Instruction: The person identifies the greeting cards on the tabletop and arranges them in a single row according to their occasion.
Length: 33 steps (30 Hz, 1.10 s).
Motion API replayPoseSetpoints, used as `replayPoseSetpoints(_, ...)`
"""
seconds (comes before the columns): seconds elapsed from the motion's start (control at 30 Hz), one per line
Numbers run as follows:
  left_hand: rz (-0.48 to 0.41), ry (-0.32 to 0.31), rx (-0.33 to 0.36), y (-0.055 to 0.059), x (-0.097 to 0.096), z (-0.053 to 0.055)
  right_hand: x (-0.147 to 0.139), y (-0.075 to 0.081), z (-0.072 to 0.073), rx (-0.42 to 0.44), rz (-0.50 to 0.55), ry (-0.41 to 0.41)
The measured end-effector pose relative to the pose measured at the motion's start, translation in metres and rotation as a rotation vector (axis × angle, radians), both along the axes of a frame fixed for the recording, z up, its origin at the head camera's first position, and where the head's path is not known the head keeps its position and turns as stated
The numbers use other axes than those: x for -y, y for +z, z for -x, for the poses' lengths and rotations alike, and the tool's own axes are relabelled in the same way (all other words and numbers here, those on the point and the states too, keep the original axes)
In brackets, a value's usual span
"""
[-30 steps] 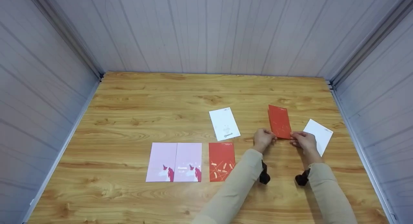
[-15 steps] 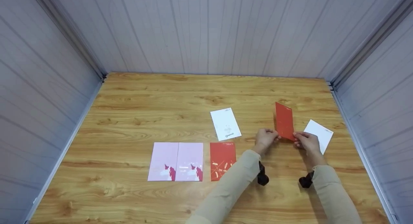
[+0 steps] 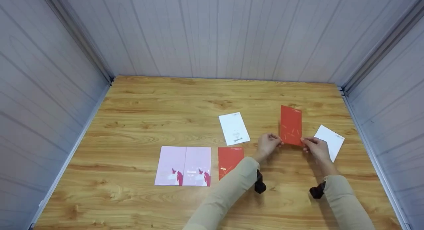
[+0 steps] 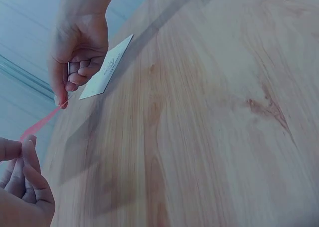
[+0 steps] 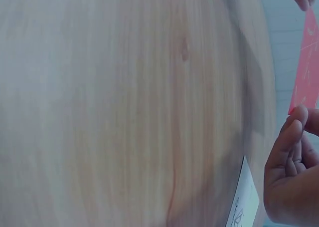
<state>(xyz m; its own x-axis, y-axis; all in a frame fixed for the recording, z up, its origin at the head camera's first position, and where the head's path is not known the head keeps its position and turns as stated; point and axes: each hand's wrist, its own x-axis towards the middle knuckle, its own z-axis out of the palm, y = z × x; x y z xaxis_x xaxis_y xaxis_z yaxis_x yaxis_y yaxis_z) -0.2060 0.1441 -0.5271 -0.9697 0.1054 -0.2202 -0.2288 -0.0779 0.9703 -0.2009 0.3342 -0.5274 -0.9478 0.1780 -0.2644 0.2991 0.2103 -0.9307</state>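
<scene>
A red card (image 3: 291, 125) with pale line patterns is held up off the table at its two lower corners. My left hand (image 3: 268, 146) pinches the lower left corner between thumb and finger. At the lower right corner, my right hand (image 3: 318, 149) grips the card the same way. The left wrist view has the card's red edge (image 4: 39, 124) stretched between both hands. In the right wrist view, part of its patterned face (image 5: 305, 70) shows. A white card (image 3: 330, 142) lies on the table, partly behind my right hand.
Another white card (image 3: 234, 128) lies left of my left hand. Below it, a second red card (image 3: 231, 157) is partly covered by the left sleeve. Two pink cards (image 3: 170, 160) lie side by side further left. Panel walls (image 3: 212, 34) enclose the wooden table (image 3: 132, 124).
The red card has risen from a low tilt and turned, so its face shows flatter to the head camera. Both hands keep hold of its lower corners. The head view has shifted slightly.
</scene>
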Motion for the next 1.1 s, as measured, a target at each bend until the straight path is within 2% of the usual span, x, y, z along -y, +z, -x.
replayPoseSetpoints(0.23,0.058,-0.037,-0.025,0.002,0.013,-0.003,0.009,0.007,-0.005,-0.031,-0.054,0.005)
replayPoseSetpoints(0.33,0.056,-0.06,-0.038,0.002,0.021,-0.006,0.011,0.006,-0.006,-0.048,-0.06,0.009)
replayPoseSetpoints(0.5,0.067,-0.091,-0.069,-0.002,0.034,-0.011,0.01,-0.006,-0.006,-0.077,0.032,0.027)
replayPoseSetpoints(0.6,0.095,-0.102,-0.081,-0.004,0.041,-0.014,0.008,-0.018,-0.006,-0.04,0.088,0.027)
replayPoseSetpoints(0.7,0.15,-0.119,-0.099,-0.006,0.048,-0.018,0.009,-0.022,-0.009,0.002,0.097,0.038)
replayPoseSetpoints(0.9,0.234,-0.164,-0.17,-0.008,0.063,-0.026,0.023,-0.008,-0.024,-0.047,0.087,0.105)
replayPoseSetpoints(1.1,0.264,-0.206,-0.244,-0.01,0.076,-0.035,0.034,-0.002,-0.034,-0.013,0.207,0.089)
